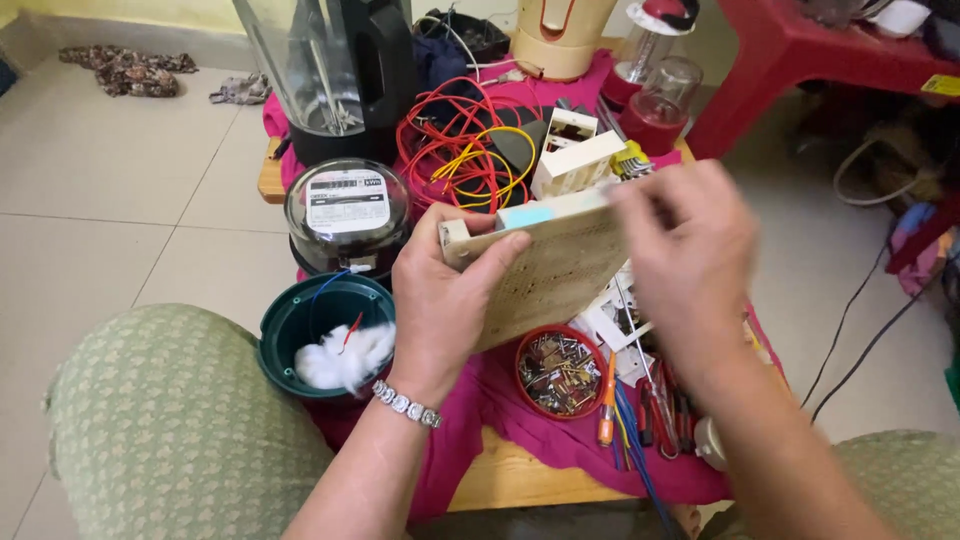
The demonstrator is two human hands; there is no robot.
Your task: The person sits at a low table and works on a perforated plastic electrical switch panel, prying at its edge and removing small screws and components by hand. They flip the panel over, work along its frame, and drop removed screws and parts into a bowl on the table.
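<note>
My left hand (445,300) grips the left end of a beige perforated board (555,270), tilted, with white and pale blue parts on its top edge. My right hand (690,265), blurred, is at the board's right end with fingers on its upper corner. Both hands hold it above a low wooden table draped in a magenta cloth (470,420). Below the board sits a round red dish (560,372) full of small metal parts.
A glass-domed electric meter (347,210), a dark green bowl (300,320) with white cotton, tangled red and yellow wires (470,150), blender jars (330,70), screwdrivers and pliers (640,410) crowd the table. A red plastic stool (800,50) stands at right; cables trail over the tiled floor.
</note>
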